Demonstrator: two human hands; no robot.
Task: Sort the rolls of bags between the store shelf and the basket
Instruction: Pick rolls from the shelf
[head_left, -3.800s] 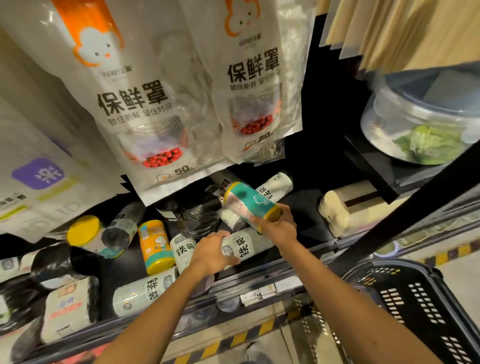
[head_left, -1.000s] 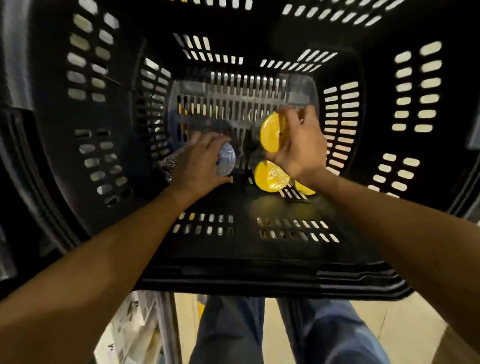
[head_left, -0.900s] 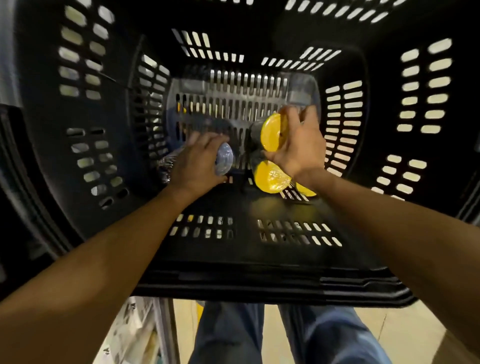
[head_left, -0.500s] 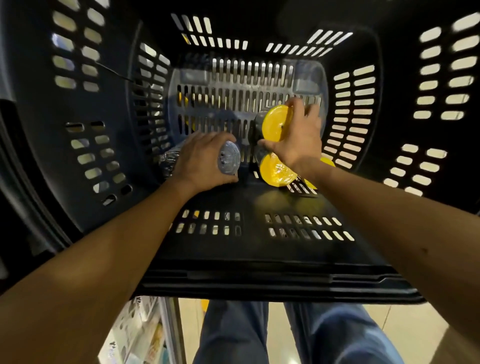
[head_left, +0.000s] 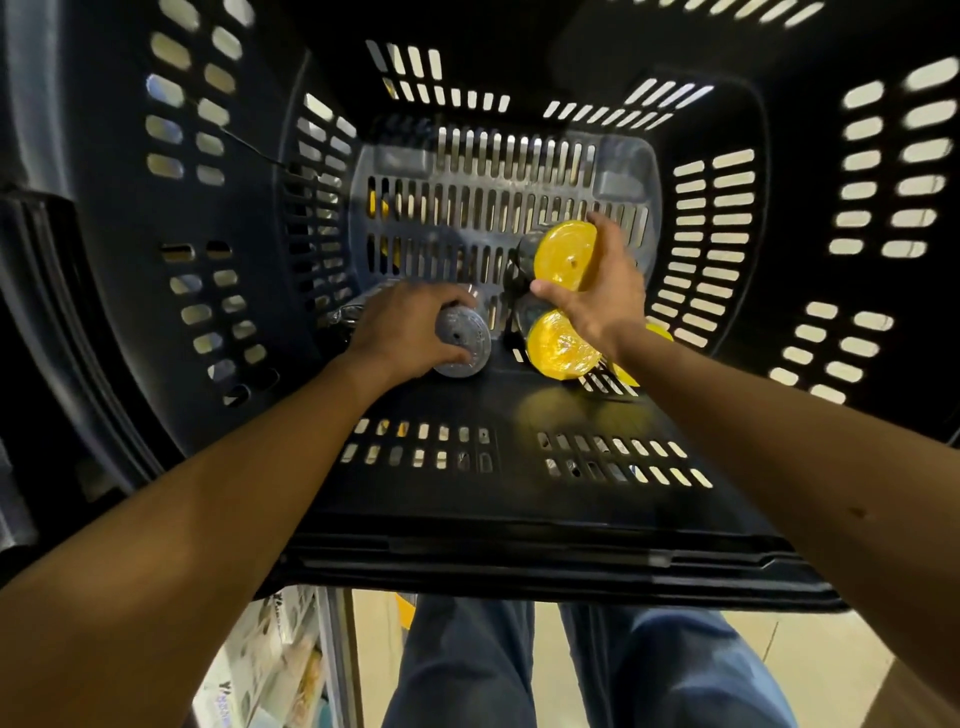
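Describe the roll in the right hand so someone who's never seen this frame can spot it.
Look into the black slotted basket, down where both hands reach. The right hand grips a yellow-capped roll, raised above a second yellow-capped roll lying on the floor; the left hand holds a grey-capped roll instead.

The black basket (head_left: 493, 561) is dim inside, lit mostly by pale light glowing through its wall slots, with a faint yellow reflection on the glossy near wall, strong wide-angle bending and soft blur toward the edges.
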